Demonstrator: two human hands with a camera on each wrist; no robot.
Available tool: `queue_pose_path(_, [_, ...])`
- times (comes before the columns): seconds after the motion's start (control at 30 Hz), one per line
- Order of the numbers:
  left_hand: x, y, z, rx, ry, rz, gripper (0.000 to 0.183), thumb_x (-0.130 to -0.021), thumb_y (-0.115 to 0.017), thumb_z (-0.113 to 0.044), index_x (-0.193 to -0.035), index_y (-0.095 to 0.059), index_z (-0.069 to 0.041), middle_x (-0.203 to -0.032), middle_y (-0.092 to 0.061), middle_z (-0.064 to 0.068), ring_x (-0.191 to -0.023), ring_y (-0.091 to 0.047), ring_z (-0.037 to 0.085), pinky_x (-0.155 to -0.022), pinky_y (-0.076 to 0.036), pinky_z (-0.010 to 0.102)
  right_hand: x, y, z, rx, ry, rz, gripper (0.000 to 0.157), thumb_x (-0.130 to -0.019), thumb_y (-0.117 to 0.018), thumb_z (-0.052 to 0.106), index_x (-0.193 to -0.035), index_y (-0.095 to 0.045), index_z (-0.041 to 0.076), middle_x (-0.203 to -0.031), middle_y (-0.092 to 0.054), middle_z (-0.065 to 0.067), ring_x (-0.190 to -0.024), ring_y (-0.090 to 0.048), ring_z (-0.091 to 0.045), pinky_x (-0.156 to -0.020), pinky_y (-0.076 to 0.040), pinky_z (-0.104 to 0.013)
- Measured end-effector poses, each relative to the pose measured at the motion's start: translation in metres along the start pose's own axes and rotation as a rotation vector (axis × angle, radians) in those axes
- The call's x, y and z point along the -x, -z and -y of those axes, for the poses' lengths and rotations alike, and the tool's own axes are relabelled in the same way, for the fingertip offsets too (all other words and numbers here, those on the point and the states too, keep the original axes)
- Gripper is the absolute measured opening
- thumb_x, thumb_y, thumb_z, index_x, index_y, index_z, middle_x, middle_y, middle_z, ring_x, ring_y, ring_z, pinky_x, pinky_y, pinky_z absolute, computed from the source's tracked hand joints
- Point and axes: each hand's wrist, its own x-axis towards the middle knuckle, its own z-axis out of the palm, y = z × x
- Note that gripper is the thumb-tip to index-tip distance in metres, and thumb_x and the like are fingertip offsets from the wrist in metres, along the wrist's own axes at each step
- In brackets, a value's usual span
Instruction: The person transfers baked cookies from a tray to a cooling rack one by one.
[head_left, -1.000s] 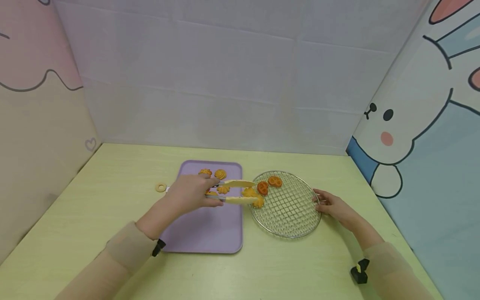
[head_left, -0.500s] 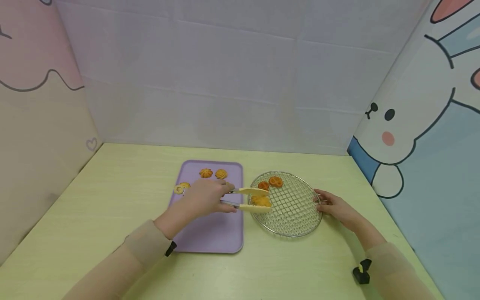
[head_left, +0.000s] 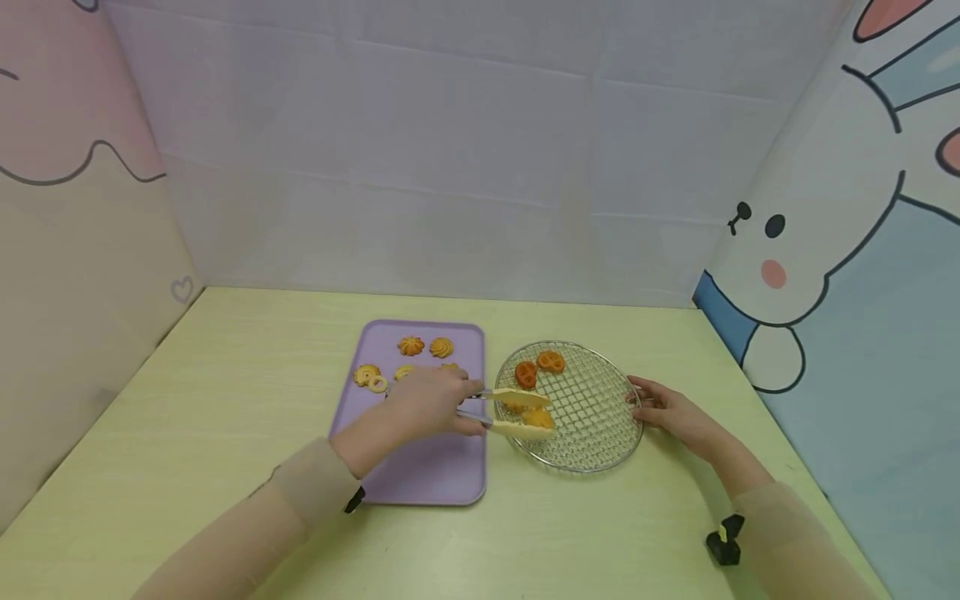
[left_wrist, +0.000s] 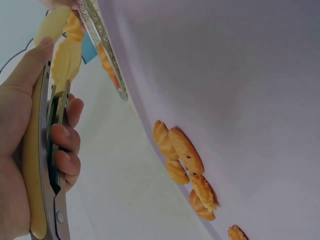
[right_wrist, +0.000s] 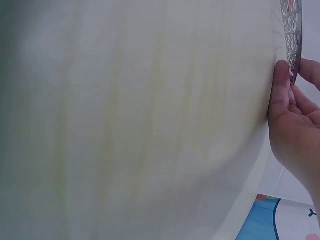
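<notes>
- Tongs (head_left: pixel 517 430): only left wrist view shows their yellow handle (left_wrist: pixel 32 175); left hand (head_left: pixel 427 404) grips it.
- Right hand (head_left: pixel 675 417) pinches wire rack (head_left: pixel 592 408).
- Head view: tongs' long line points past 3 o'clock.

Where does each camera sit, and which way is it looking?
Head: on the head, facing forward and down at the purple tray and wire rack; left hand, right hand and sleeves show.
Left wrist: on that wrist, facing along the left hand and over the tray; that hand shows, gripping tongs.
Right wrist: on that wrist, facing the table; the right hand shows, holding the rack's edge.
Shared: the tongs show in both head and left wrist views.
</notes>
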Motion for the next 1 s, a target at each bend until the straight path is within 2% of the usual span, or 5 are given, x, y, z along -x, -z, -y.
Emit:
queue_pose_path(0.37, [-0.0031,-0.0044,-0.0009,0.001,0.020,0.065,0.059,-0.073,-0.069,-0.062,-0.115,-0.066,-0.021,-0.080,-0.059,-0.007,-0.062,-0.050,0.006,-0.047,-0.040,0.025,0.0013,0.0018,0.0003,-0.014,0.014,0.026,0.068,-0.095,-0.055,0.017,-0.149,-0.018,0.000,-0.136,-0.039,-0.026,-0.114,-0.046,-0.022,-0.083,-0.043,-0.015])
queue_pose_path(0.57, [-0.0031,-0.0064,-0.0001,-0.015,0.013,0.072,0.062,-0.073,-0.067,-0.064,-0.117,-0.065,-0.020,-0.080,-0.059,-0.006,-0.061,-0.049,0.006,-0.046,-0.039,0.024,0.0010,0.0025,-0.0016,-0.008,0.008,0.030,0.068,-0.096,-0.055,0.018,-0.150,-0.017,0.001,-0.135,-0.040,-0.026,-0.114,-0.046,-0.023,-0.084,-0.042,-0.015])
queue_pose_path(0.73, [-0.0018,-0.0063,0.0001,0.003,0.029,0.066,0.064,-0.073,-0.067,-0.064,-0.119,-0.064,-0.019,-0.084,-0.061,-0.006,-0.064,-0.052,0.007,-0.049,-0.041,0.026,0.0001,0.0021,-0.0031,-0.022,0.010,0.035,0.068,-0.096,-0.055,0.017,-0.149,-0.017,0.000,-0.135,-0.040,-0.026,-0.112,-0.047,-0.018,-0.084,-0.042,-0.015])
queue_pose_path(0.87, [-0.0001,-0.0042,0.0002,0.045,0.047,0.059,0.066,-0.072,-0.069,-0.063,-0.121,-0.063,-0.018,-0.087,-0.061,-0.005,-0.067,-0.052,0.008,-0.051,-0.042,0.027,-0.0001,0.0019,-0.0038,-0.040,0.015,0.035,0.067,-0.096,-0.054,0.013,-0.149,-0.017,-0.002,-0.135,-0.039,-0.027,-0.107,-0.048,-0.010,-0.083,-0.043,-0.014])
queue_pose_path(1.0, [0.0029,-0.0008,0.0008,0.095,0.057,0.031,0.068,-0.072,-0.070,-0.061,-0.122,-0.063,-0.015,-0.088,-0.063,-0.004,-0.066,-0.053,0.009,-0.053,-0.044,0.027,-0.0004,0.0032,-0.0055,-0.044,0.011,0.033,0.066,-0.096,-0.054,0.013,-0.149,-0.016,-0.001,-0.136,-0.038,-0.027,-0.105,-0.047,-0.008,-0.083,-0.043,-0.014])
